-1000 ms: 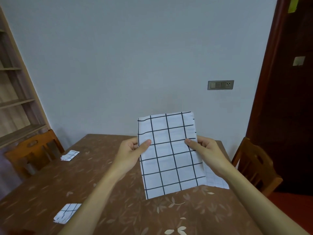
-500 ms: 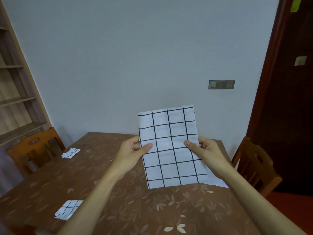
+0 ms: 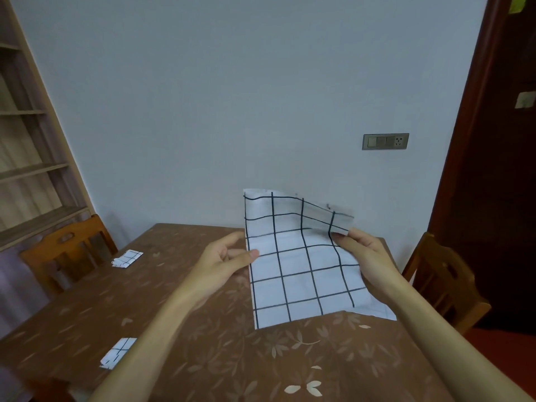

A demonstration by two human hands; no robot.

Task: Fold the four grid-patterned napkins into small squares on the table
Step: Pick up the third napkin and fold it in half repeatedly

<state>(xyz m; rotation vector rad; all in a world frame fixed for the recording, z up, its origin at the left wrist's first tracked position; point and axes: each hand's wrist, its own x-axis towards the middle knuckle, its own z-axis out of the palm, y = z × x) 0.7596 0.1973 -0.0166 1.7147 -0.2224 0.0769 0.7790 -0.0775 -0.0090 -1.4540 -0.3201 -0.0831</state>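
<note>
Holding a white grid-patterned napkin [image 3: 295, 265] upright over the far right part of a brown leaf-printed worktop [image 3: 203, 343], a person's two bare hands grip it by its side edges. The left hand [image 3: 223, 262] pinches the left edge between the thumb and curled fingers [image 3: 249, 255]. The right hand [image 3: 365, 256] pinches the right edge a little higher, where the cloth's top right corner bends over and blurs. Whether the napkin's lower edge touches the worktop cannot be told; a second layer of cloth shows behind its lower right corner. Two small folded pieces lie well apart on the left of the worktop: the far folded square [image 3: 127, 258] near a wooden chair [image 3: 66, 248], the near folded square [image 3: 117, 353] beside the left forearm. A second wooden chair [image 3: 443, 280] stands at the right, and a switch panel [image 3: 385, 141] sits on the pale wall
</note>
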